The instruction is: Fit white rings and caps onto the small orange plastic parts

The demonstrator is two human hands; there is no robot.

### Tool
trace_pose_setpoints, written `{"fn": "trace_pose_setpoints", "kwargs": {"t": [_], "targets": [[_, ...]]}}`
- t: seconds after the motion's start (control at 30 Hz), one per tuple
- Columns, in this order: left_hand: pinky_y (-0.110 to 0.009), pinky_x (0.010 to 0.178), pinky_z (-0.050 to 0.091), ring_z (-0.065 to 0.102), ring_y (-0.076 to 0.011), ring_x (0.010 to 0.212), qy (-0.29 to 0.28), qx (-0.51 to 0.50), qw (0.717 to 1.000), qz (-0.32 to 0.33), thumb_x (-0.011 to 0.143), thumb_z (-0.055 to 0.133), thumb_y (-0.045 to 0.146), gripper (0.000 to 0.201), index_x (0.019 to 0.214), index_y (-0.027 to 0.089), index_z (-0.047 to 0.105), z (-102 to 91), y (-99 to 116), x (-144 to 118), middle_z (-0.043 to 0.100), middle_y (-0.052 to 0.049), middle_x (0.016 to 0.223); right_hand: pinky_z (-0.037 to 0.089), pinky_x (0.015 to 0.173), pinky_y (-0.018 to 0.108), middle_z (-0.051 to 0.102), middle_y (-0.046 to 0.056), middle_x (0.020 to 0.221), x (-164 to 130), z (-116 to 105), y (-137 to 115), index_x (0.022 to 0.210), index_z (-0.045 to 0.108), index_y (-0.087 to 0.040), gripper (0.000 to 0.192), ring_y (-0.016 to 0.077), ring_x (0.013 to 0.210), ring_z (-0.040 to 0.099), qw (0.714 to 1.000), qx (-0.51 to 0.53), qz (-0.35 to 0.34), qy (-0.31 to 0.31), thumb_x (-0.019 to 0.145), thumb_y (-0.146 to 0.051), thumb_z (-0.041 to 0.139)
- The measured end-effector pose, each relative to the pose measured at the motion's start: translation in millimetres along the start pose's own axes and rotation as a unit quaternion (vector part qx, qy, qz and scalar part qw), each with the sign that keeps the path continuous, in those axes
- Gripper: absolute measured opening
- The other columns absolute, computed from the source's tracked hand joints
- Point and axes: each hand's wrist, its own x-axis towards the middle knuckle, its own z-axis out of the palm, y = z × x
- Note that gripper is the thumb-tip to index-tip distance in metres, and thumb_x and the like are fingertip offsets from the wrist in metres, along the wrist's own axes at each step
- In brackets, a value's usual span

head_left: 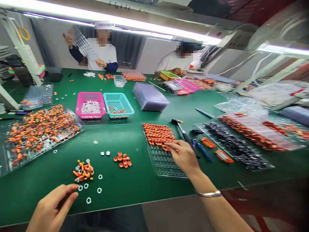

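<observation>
My right hand (183,157) reaches over a clear compartment tray (166,166). Its fingertips are closed on a small orange part (165,147) at the edge of the filled rows. Similar orange parts (158,133) lie in slanted rows across the tray's far half. My left hand (54,206) is by the table's front edge, thumb and forefinger apart with no object visible between them. Beside its fingertips lie white rings (86,186). Just beyond is a small heap of orange curved pieces (83,170) with yellow ends. Orange round caps (122,160) and two white discs (102,153) lie farther right.
A heaped tray of orange pieces (45,129) stands at left. Pink (78,111) and turquoise (131,109) baskets sit beyond, beside stacked purple-tinted trays (151,96). A hammer (183,130), blue-handled pliers (204,151) and black parts (231,143) are at right. Two people (102,51) work opposite.
</observation>
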Motion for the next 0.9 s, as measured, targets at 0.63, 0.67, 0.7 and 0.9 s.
{"fn": "trace_pose_setpoints", "kwargs": {"t": [0.63,0.67,0.7,0.9], "targets": [[-0.043,0.092,0.053,0.063,-0.0258,0.112,-0.077,0.106,0.989,0.062,0.093,0.054,0.019,0.024,0.111,0.023,0.068,16.1,6,39,0.067,-0.008,0.127,0.053,0.072,0.036,0.07,0.009,0.086,-25,71,-225,0.094,0.066,-0.016,0.019,0.024,0.08,0.063,0.904,0.176,-0.217,-0.324,0.087,-0.001,0.056],[-0.045,0.093,0.052,0.061,-0.0266,0.116,-0.095,0.105,0.988,0.07,0.092,0.055,0.018,0.029,0.117,0.025,0.067,17.4,8,39,0.066,-0.007,0.131,0.053,0.073,0.036,0.07,0.009,0.087,-29,64,-218,0.095,0.066,-0.016,0.018,0.0239,0.081,0.063,0.908,0.173,-0.202,-0.323,0.087,-0.002,0.058],[-0.048,0.095,0.051,0.059,-0.0281,0.12,-0.113,0.105,0.985,0.079,0.092,0.056,0.017,0.033,0.122,0.026,0.064,19.2,11,40,0.064,-0.006,0.134,0.053,0.074,0.035,0.071,0.008,0.088,-33,58,-212,0.097,0.066,-0.016,0.018,0.0233,0.082,0.064,0.912,0.175,-0.185,-0.321,0.088,-0.003,0.058],[-0.061,0.103,0.041,0.049,-0.0356,0.131,-0.066,0.052,0.994,0.074,0.092,0.055,0.018,0.035,0.124,0.027,0.066,30.3,34,39,0.06,-0.01,0.138,0.053,0.069,0.029,0.07,0.004,0.085,-52,32,-196,0.091,0.072,-0.022,0.01,0.0183,0.077,0.065,0.887,0.382,0.03,-0.257,0.092,-0.026,0.063]]}}
